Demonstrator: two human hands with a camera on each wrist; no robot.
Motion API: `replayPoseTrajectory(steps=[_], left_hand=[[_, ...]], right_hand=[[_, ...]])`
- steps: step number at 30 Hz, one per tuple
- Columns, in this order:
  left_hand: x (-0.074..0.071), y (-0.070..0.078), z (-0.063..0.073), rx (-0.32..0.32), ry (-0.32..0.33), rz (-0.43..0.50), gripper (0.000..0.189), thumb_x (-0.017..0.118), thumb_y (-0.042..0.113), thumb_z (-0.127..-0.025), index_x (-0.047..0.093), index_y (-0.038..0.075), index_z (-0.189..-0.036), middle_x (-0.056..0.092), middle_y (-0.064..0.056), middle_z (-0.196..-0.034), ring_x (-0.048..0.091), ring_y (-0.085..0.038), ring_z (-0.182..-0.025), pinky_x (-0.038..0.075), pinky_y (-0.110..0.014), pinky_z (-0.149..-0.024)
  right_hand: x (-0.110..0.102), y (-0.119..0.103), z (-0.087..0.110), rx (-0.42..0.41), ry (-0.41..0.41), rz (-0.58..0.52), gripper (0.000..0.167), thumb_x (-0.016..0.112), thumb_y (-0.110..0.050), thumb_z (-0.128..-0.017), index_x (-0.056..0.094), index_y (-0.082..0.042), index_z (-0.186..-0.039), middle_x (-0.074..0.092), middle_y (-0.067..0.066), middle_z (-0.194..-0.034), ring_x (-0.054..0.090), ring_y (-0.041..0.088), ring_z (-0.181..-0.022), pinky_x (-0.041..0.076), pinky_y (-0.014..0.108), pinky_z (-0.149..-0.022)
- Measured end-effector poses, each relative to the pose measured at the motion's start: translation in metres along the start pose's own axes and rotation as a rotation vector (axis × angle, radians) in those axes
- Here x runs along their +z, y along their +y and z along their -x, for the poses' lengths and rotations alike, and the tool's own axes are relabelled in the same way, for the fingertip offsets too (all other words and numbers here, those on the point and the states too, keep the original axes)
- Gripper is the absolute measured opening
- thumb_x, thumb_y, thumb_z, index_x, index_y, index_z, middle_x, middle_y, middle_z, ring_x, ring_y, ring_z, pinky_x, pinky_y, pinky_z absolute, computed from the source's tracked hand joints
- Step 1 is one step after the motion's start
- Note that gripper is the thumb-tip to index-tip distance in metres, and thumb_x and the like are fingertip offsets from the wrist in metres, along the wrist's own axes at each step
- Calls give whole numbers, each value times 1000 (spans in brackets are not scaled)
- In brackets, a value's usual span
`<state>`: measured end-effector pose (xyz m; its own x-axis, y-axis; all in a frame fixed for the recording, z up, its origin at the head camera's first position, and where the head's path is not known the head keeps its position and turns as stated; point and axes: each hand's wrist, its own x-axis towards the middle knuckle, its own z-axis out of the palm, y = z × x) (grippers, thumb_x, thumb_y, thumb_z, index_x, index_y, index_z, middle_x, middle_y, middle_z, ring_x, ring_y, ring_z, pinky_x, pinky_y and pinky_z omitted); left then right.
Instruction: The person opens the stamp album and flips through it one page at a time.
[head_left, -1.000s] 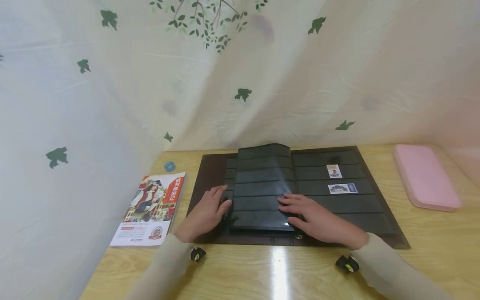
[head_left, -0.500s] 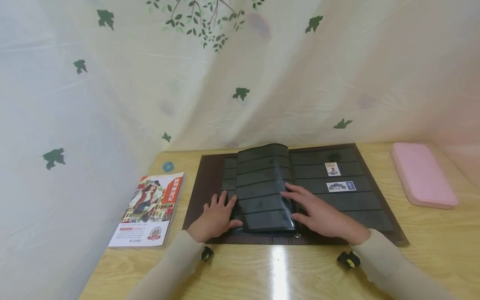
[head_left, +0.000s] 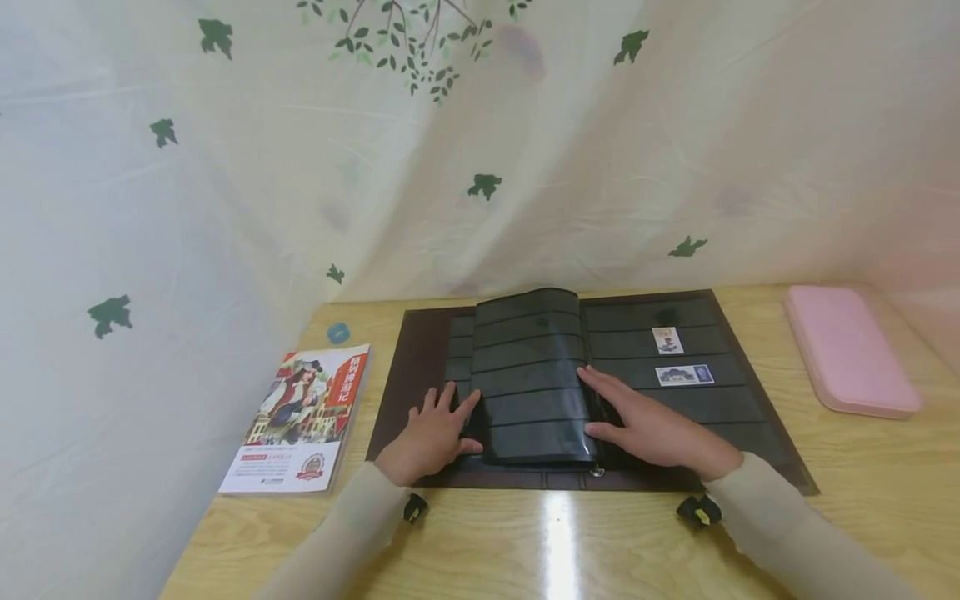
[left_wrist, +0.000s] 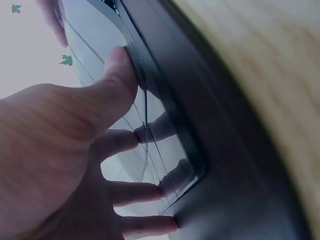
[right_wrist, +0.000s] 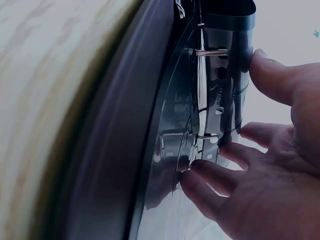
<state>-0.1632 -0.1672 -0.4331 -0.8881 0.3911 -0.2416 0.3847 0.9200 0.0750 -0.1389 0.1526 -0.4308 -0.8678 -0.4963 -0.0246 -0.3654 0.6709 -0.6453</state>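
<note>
An open stamp album with black pocketed pages (head_left: 528,387) and a dark brown cover (head_left: 416,354) lies on the table. Its turned leaves bulge up near the metal rings (right_wrist: 212,52), seen in the right wrist view. Two stamps sit in the right-hand page: a small upright one (head_left: 667,340) and a wider one (head_left: 685,375). My left hand (head_left: 427,437) rests with spread fingers at the left edge of the turned leaves, its thumb (left_wrist: 119,65) along the lower edge. With extended fingers, my right hand (head_left: 648,425) touches the bulging leaves beside the spine.
A book with an illustrated cover (head_left: 303,417) lies left of the album, and a small blue round object (head_left: 338,332) is behind it. On the right is a pink case (head_left: 851,350). A patterned curtain (head_left: 525,167) hangs behind the wooden table (head_left: 480,542).
My left hand has shifted right, spreading its fingers at the leaves' edge. My right hand has slid off the top of the turned leaves to their right side by the spine.
</note>
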Motion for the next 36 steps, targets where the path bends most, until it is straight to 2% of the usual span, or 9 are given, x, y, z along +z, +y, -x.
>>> replayPoseTrajectory(steps=[8,14,20,25,29,36], left_hand=[[-6,-6,3,32,-20,22,74,60,45,-89,32,13,-149,20,-18,-153,20,-43,-137,31,-59,-99],[-9,-15,8,83,-46,60,73,66,38,-88,36,3,-145,19,-18,-153,16,-38,-139,26,-52,-105],[-6,-20,11,108,-42,88,74,60,45,-91,35,-2,-143,18,-18,-153,15,-36,-140,23,-48,-108],[-3,-18,8,104,2,68,77,61,49,-88,38,-6,-137,24,-21,-151,21,-39,-137,26,-52,-105],[-3,-17,7,85,13,54,78,65,48,-86,39,-6,-135,26,-22,-149,23,-40,-136,28,-52,-104],[-5,-16,10,111,26,74,79,67,44,-85,36,-2,-142,29,-24,-147,25,-43,-134,28,-53,-104]], right_hand=[[1,-4,-3,0,28,28,76,54,-48,-93,18,-19,-153,18,10,-155,27,37,-135,31,57,-100],[2,-5,-7,-13,3,61,73,53,-47,-94,20,-19,-152,21,8,-155,24,36,-137,26,59,-102],[2,-4,-7,21,-10,13,74,51,-50,-94,19,-19,-152,20,10,-154,24,38,-137,26,61,-101],[-3,3,-4,59,12,-39,73,49,-50,-95,20,-14,-152,18,16,-154,25,40,-135,30,59,-99],[-10,11,0,91,38,-11,67,48,-44,-98,27,-7,-149,24,23,-149,29,43,-132,30,60,-99],[-27,24,21,147,117,94,51,51,-32,-98,48,4,-134,44,29,-135,36,47,-125,30,61,-97]])
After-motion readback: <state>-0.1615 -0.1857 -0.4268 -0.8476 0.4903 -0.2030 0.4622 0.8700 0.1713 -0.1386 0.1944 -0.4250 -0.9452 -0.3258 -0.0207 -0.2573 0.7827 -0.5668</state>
